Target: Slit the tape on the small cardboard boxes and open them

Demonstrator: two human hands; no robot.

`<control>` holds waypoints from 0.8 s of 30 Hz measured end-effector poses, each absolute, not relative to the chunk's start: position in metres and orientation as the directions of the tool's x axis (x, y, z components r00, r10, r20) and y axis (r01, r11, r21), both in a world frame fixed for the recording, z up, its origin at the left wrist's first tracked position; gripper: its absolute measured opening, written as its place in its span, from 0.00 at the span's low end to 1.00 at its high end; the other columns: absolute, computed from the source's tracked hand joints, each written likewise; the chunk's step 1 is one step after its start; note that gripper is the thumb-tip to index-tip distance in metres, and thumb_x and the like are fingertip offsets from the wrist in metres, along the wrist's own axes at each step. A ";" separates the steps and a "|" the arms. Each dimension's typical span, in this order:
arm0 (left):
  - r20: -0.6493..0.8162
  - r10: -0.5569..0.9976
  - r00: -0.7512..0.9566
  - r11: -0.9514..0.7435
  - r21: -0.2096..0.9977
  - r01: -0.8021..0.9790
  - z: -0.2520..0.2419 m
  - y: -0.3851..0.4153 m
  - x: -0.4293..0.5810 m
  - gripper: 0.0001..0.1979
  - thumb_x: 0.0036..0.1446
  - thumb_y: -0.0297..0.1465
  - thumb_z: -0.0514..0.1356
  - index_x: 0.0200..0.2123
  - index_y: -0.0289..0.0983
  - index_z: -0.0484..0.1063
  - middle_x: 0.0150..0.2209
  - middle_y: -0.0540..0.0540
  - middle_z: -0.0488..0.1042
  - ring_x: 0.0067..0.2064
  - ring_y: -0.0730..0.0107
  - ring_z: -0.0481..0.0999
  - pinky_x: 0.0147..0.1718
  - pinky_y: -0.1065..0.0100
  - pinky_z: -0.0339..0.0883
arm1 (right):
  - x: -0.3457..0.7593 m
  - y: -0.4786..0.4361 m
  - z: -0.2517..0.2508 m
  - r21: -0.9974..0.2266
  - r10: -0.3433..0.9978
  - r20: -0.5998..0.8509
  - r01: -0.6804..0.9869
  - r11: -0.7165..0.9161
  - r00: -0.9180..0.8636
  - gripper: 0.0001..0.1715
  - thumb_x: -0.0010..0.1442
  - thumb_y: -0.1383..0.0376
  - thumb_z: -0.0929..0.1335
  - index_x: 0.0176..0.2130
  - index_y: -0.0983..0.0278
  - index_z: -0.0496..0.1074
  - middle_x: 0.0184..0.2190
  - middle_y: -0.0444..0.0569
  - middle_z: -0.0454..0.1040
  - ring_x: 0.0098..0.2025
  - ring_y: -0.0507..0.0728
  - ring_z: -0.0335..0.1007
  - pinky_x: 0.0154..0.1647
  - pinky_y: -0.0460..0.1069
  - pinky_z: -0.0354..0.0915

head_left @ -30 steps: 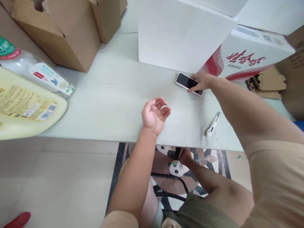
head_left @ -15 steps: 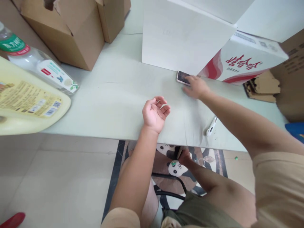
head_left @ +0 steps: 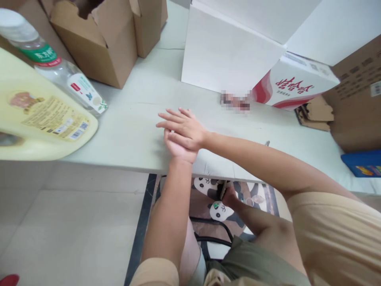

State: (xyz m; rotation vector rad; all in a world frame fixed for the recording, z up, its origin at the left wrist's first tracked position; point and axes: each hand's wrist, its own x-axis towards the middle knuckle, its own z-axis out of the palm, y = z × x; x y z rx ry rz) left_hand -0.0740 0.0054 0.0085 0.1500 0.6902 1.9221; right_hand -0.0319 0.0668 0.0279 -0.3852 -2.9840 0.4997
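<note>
My right hand [head_left: 187, 129] lies across my left hand [head_left: 180, 151], palm down with its fingers stretched and apart. Beneath it, my left hand faces palm up over the front of the table; most of its fingers are covered, and a few tips show past the right hand. Nothing is visible between the two palms. Against the foot of the white box, a phone [head_left: 235, 101] is blurred into pixels. A small whitish device [head_left: 267, 143] pokes out from behind my right forearm.
A pale yellow jug [head_left: 44, 107] and a clear bottle [head_left: 70, 75] stand at the left. Brown cartons [head_left: 98, 43] are behind them. A large white box [head_left: 226, 51], a red-and-white box [head_left: 294, 81], flat cardboard pieces [head_left: 315, 113] and a blue item [head_left: 361, 163] occupy the right.
My right hand has left the phone and moved left onto my left palm. My left hand has shifted slightly left. The view has moved a little, and the phone is now pixelated.
</note>
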 end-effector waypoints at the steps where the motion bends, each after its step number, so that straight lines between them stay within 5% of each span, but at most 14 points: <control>1: -0.166 0.880 -0.446 -0.315 0.500 -0.807 0.011 0.001 -0.079 0.30 0.70 0.47 0.36 0.65 0.44 0.64 0.67 0.46 0.68 0.73 0.63 0.60 0.69 0.56 0.59 | -0.038 0.073 0.028 -0.303 0.285 0.040 0.260 0.917 -0.958 0.29 0.71 0.53 0.57 0.66 0.55 0.66 0.74 0.46 0.55 0.78 0.64 0.43 0.77 0.71 0.38; 5: -0.123 0.918 -0.377 -0.289 0.443 -0.849 0.013 -0.011 -0.096 0.36 0.67 0.52 0.34 0.60 0.40 0.69 0.65 0.41 0.71 0.73 0.59 0.61 0.69 0.55 0.60 | -0.066 0.100 0.020 -0.248 0.391 0.009 0.376 0.893 -0.921 0.29 0.72 0.54 0.56 0.66 0.56 0.65 0.74 0.46 0.55 0.78 0.66 0.41 0.76 0.73 0.37; 11: -0.217 0.887 -0.408 -0.300 0.400 -0.866 0.010 -0.021 -0.115 0.29 0.64 0.48 0.40 0.53 0.42 0.73 0.66 0.44 0.68 0.73 0.64 0.59 0.62 0.63 0.66 | -0.121 0.140 0.022 -0.118 0.575 0.031 0.569 0.814 -0.817 0.32 0.62 0.62 0.64 0.64 0.64 0.65 0.74 0.56 0.54 0.77 0.71 0.42 0.76 0.73 0.35; 14: -0.231 0.897 -0.378 -0.318 0.258 -0.912 0.012 -0.025 -0.120 0.20 0.62 0.43 0.46 0.41 0.40 0.75 0.49 0.41 0.77 0.53 0.64 0.77 0.44 0.65 0.72 | -0.156 0.145 0.043 -0.146 0.605 0.172 0.587 0.796 -0.778 0.37 0.55 0.63 0.66 0.63 0.64 0.64 0.73 0.57 0.55 0.72 0.72 0.54 0.73 0.72 0.48; 17: -0.324 0.878 -0.353 -0.331 0.122 -0.936 0.011 -0.028 -0.124 0.14 0.60 0.39 0.50 0.27 0.39 0.68 0.28 0.47 0.68 0.28 0.73 0.68 0.25 0.70 0.59 | -0.194 0.143 0.066 -0.235 0.529 0.314 0.475 0.848 -0.788 0.35 0.52 0.61 0.65 0.60 0.55 0.65 0.72 0.51 0.55 0.69 0.68 0.58 0.66 0.70 0.63; 22: -0.321 0.884 -0.340 -0.345 0.045 -0.938 0.009 -0.030 -0.127 0.12 0.59 0.37 0.53 0.25 0.38 0.64 0.24 0.50 0.58 0.24 0.76 0.59 0.23 0.70 0.52 | -0.249 0.165 0.070 -0.392 0.526 0.339 0.391 0.833 -0.780 0.33 0.40 0.55 0.69 0.49 0.39 0.70 0.76 0.29 0.41 0.66 0.71 0.61 0.60 0.76 0.65; 24: -0.326 0.882 -0.340 -0.346 0.042 -0.937 0.010 -0.031 -0.127 0.12 0.59 0.36 0.53 0.25 0.38 0.64 0.25 0.50 0.58 0.24 0.76 0.59 0.23 0.70 0.52 | -0.258 0.179 0.062 -0.440 0.604 0.358 0.442 0.782 -0.712 0.38 0.37 0.54 0.70 0.52 0.41 0.69 0.76 0.34 0.44 0.64 0.76 0.62 0.60 0.81 0.61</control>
